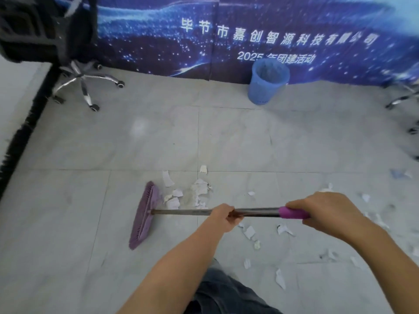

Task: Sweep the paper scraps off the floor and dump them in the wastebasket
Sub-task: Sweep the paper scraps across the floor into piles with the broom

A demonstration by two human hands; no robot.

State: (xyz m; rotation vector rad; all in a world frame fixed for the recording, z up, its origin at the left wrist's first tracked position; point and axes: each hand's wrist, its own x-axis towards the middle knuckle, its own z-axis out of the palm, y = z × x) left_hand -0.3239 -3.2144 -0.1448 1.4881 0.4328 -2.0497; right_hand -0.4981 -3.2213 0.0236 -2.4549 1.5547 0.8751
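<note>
A purple broom (143, 215) lies low across the floor, its head at the left and its metal handle running right. My left hand (223, 217) grips the handle at mid-length. My right hand (326, 211) grips the purple end of the handle. Several white paper scraps (199, 189) lie just right of the broom head, and more paper scraps (249, 232) are scattered under the handle and toward the right. The blue wastebasket (267, 81) stands upright at the back, against the banner.
A black office chair with a chrome wheeled base (84, 83) stands at the back left. Another chair base (405, 98) shows at the right edge. A blue banner (249, 35) covers the back wall. A dark baseboard (25, 123) runs along the left. My leg (226, 293) is below.
</note>
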